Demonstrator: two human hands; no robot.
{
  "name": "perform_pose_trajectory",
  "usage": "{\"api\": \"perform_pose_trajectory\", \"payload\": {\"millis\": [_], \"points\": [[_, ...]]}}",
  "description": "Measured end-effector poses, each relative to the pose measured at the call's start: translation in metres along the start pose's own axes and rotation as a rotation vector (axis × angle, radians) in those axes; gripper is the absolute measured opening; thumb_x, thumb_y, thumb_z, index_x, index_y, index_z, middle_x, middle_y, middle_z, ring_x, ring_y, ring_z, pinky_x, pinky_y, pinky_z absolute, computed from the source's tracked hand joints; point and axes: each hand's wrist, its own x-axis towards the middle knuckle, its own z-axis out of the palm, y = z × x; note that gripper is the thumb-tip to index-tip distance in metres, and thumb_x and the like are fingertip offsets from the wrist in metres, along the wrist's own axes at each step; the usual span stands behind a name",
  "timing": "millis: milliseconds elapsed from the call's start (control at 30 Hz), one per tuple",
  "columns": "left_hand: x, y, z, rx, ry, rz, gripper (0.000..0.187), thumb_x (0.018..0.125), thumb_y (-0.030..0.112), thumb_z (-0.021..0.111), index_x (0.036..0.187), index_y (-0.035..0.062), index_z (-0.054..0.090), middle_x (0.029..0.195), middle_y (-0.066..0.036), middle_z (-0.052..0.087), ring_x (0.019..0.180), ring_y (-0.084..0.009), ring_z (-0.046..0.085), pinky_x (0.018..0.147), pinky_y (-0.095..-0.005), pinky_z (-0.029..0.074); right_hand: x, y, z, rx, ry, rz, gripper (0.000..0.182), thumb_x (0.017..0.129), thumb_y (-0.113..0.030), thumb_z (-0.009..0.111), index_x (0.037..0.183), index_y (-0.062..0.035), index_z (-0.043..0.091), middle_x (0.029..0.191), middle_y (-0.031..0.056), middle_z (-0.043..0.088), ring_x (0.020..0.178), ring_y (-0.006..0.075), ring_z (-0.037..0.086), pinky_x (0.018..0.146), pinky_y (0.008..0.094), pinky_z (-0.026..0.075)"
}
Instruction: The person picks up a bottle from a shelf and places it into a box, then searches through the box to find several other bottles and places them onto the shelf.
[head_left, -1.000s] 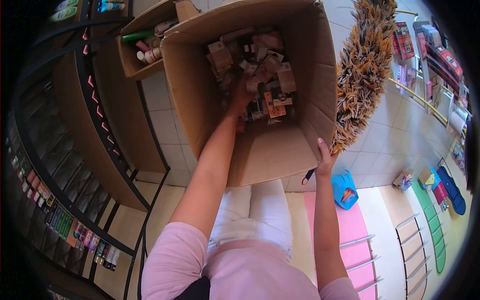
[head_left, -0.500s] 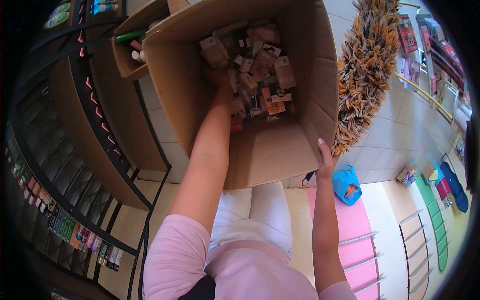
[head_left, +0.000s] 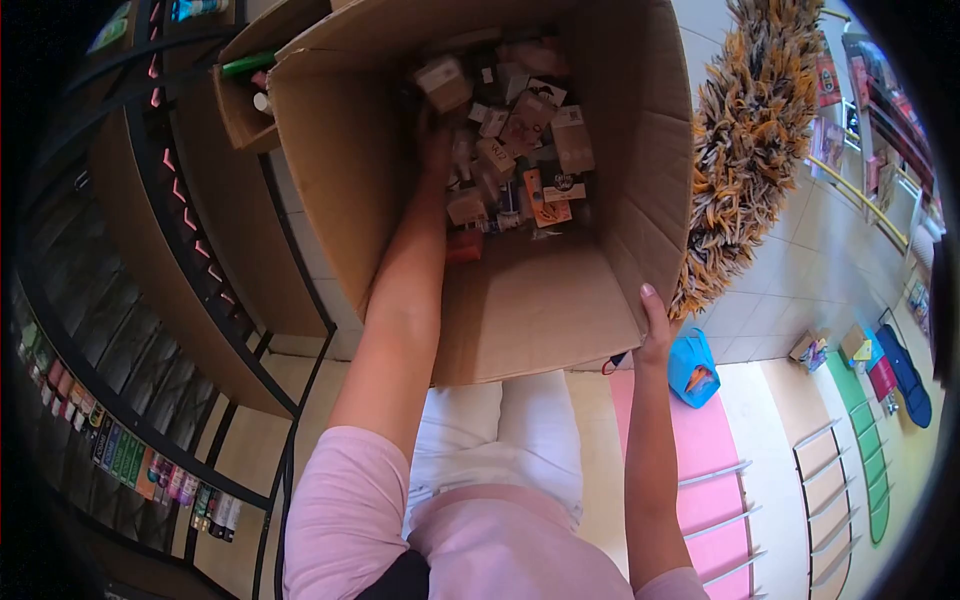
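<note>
A large open cardboard box [head_left: 540,310] is tilted towards me, with several small packaged boxes and cosmetic-type packs heaped at its far end. My left hand [head_left: 434,145] is deep inside, by the box's left wall, and its fingers are lost in shadow. Just beyond it lies a tilted cream carton [head_left: 443,84]; whether my fingers grip it cannot be made out. An orange pack [head_left: 549,203] and a pale carton [head_left: 572,138] rest among the heap. My right hand [head_left: 655,322] clasps the box's near right corner, thumb on the rim.
Left of me stand black-framed shelves [head_left: 150,420] with bottles and packs. A smaller carton [head_left: 245,115] sits beyond the box's left side. At right are a brown feather duster [head_left: 750,150], a blue bag [head_left: 692,370] and yellow-railed display racks [head_left: 860,185].
My left hand has gone slightly farther into the box, and the cream carton beside it has shifted up and right. My right hand keeps its hold on the corner.
</note>
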Motion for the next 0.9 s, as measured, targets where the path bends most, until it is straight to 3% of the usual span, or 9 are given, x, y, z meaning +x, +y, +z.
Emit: {"api": "perform_pose_trajectory", "payload": {"millis": [133, 233, 333, 433, 533, 667, 733, 833, 900], "points": [[0.008, -0.005, -0.003, -0.175, -0.084, -0.199, 0.043, 0.072, 0.013, 0.052, 0.112, 0.003, 0.041, 0.104, -0.008, 0.046, 0.089, -0.0154, 0.045, 0.076, -0.0277, 0.037, 0.001, 0.001, -0.002, -0.016, 0.011, -0.023, 0.046, 0.066, -0.005, 0.059, 0.107, 0.0031, 0.041, 0.104, 0.0098, 0.048, 0.096, 0.018, 0.046, 0.084, 0.0272, 0.033], [0.012, -0.003, 0.002, -0.148, -0.015, -0.159, 0.039, 0.073, 0.011, 0.049, 0.11, 0.0023, 0.043, 0.103, -0.007, 0.047, 0.088, -0.0148, 0.046, 0.075, -0.028, 0.038, 0.0, -0.001, 0.0, -0.017, 0.012, -0.002, 0.045, 0.066, -0.005, 0.059, 0.106, 0.0031, 0.042, 0.103, 0.0097, 0.049, 0.095, 0.0177, 0.046, 0.084, 0.0268, 0.033], [0.005, 0.001, 0.009, -0.086, 0.086, -0.04, 0.034, 0.075, 0.008, 0.045, 0.109, 0.0016, 0.044, 0.102, -0.007, 0.048, 0.089, -0.0165, 0.046, 0.079, -0.0298, 0.036, 0.0, -0.001, 0.0, -0.049, 0.005, -0.023, 0.043, 0.066, -0.005, 0.06, 0.105, 0.0034, 0.043, 0.102, 0.0097, 0.049, 0.095, 0.0174, 0.046, 0.084, 0.0267, 0.033], [-0.01, 0.013, 0.011, 0.163, 0.331, 0.435, 0.03, 0.08, 0.01, 0.037, 0.109, 0.0004, 0.042, 0.1, -0.011, 0.048, 0.09, -0.0179, 0.048, 0.079, -0.03, 0.037, -0.001, -0.006, 0.005, -0.038, 0.008, -0.069, 0.041, 0.066, -0.005, 0.06, 0.103, 0.0035, 0.045, 0.1, 0.0093, 0.051, 0.093, 0.0167, 0.047, 0.082, 0.0261, 0.034], [-0.049, 0.056, 0.021, 0.287, 0.351, 0.524, 0.031, 0.078, 0.003, 0.039, 0.109, 0.0024, 0.043, 0.101, -0.01, 0.048, 0.092, -0.0156, 0.045, 0.076, -0.0268, 0.039, -0.001, -0.012, 0.009, -0.046, -0.02, -0.116, 0.038, 0.067, -0.008, 0.061, 0.101, 0.0036, 0.046, 0.096, 0.0081, 0.052, 0.088, 0.0156, 0.048, 0.079, 0.0252, 0.036], [-0.109, 0.129, 0.049, -0.34, 0.275, 0.155, 0.033, 0.078, 0.005, 0.044, 0.111, 0.0053, 0.039, 0.095, -0.009, 0.049, 0.083, -0.0153, 0.049, 0.067, -0.0245, 0.043, -0.008, -0.013, 0.0, -0.363, 0.06, -0.257, 0.03, 0.073, -0.013, 0.059, 0.097, 0.0018, 0.048, 0.087, 0.0044, 0.053, 0.078, 0.0127, 0.048, 0.071, 0.0236, 0.039], [-0.123, 0.15, 0.049, -0.436, 0.07, 0.047, 0.036, 0.077, 0.008, 0.048, 0.112, 0.0079, 0.037, 0.089, -0.007, 0.05, 0.072, -0.0145, 0.054, 0.063, -0.0264, 0.046, -0.026, -0.002, -0.017, -0.033, 0.177, -0.051, 0.025, 0.078, -0.019, 0.053, 0.096, -0.0015, 0.048, 0.082, 0.0022, 0.052, 0.073, 0.0118, 0.048, 0.066, 0.0249, 0.04], [-0.168, 0.217, 0.068, -0.772, -0.237, -0.159, 0.036, 0.078, 0.015, 0.049, 0.112, 0.0096, 0.037, 0.092, -0.008, 0.05, 0.075, -0.0175, 0.055, 0.065, -0.0301, 0.048, -0.069, -0.026, -0.063, 0.058, 0.038, 0.003, 0.03, 0.082, -0.024, 0.047, 0.106, -0.0065, 0.043, 0.086, 0.0027, 0.051, 0.075, 0.0111, 0.048, 0.064, 0.0245, 0.04], [-0.193, 0.256, 0.09, -0.914, -0.372, -0.196, 0.032, 0.08, 0.021, 0.048, 0.108, 0.0084, 0.039, 0.094, -0.01, 0.049, 0.079, -0.0194, 0.055, 0.065, -0.0335, 0.049, -0.086, -0.03, -0.094, -0.381, -0.009, -0.367, 0.032, 0.082, -0.022, 0.045, 0.11, -0.0073, 0.041, 0.091, 0.0054, 0.052, 0.08, 0.0163, 0.049, 0.067, 0.0284, 0.039]]}}
